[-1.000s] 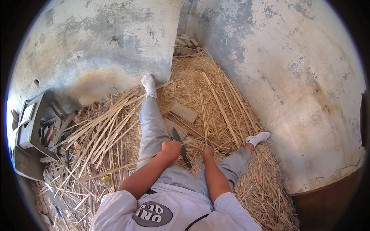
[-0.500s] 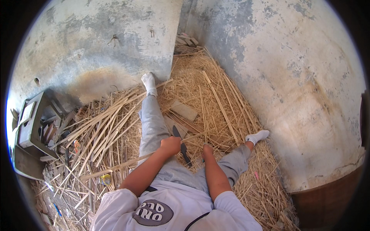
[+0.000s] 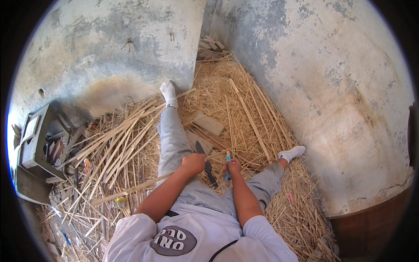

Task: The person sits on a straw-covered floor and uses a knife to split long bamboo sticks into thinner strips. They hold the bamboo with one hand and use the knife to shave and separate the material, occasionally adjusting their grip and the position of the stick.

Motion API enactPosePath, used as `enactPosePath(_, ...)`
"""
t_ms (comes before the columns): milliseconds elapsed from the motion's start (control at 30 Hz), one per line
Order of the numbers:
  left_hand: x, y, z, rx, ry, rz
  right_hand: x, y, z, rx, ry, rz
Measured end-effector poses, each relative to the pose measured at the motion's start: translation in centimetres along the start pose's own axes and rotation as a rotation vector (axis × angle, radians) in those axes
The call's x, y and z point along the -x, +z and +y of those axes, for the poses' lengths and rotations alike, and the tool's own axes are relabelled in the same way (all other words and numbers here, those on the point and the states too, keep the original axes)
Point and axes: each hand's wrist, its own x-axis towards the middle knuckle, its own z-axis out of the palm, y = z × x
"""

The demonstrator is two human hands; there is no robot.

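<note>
On a straw-covered floor (image 3: pixel 244 100) where two weathered plaster walls (image 3: pixel 305 65) meet, a person in grey trousers and white socks sits with legs spread, seen from the head camera looking straight down. Left hand (image 3: pixel 193 164) is closed in a firm grip around a long pale cane strip (image 3: pixel 144 185), which runs from the fist out to the lower left across the left thigh and over the litter of split canes (image 3: pixel 113 144) beside that leg. Right hand (image 3: pixel 234 167) is closed too, its grip on a small blue-handled tool (image 3: pixel 228 168) held upright just beside the left fist. Between the two hands, touching neither as far as can be told, a dark flat blade (image 3: pixel 205 159) lies on the straw between the knees. Just beyond it, near the left knee, rest flat wooden blocks (image 3: pixel 208 123). At far left, against the wall, stands a grey wooden crate (image 3: pixel 37 144) with scraps inside, well apart from the hands. Small yellow scrap (image 3: pixel 120 203) lies among the canes near the left elbow.
</note>
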Motion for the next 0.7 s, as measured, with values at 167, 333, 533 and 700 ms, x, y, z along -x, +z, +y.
enactPosePath(167,0.5,-0.6,-0.3,0.087,-0.104,0.108,1.3,1.2,-1.3,-0.041,-0.005,0.179)
enactPosePath(333,-0.2,-0.5,-0.3,0.144,-0.094,0.167,-3.7,-0.7,1.5,-0.005,-0.203,0.366)
enactPosePath(533,-0.6,-0.1,-0.9,0.176,-0.092,0.174,-2.3,1.5,-1.6,0.110,-0.491,0.061)
enactPosePath(700,-1.9,0.0,-1.9,0.287,-0.142,0.193,5.8,3.2,-8.1,0.393,-0.721,-0.057)
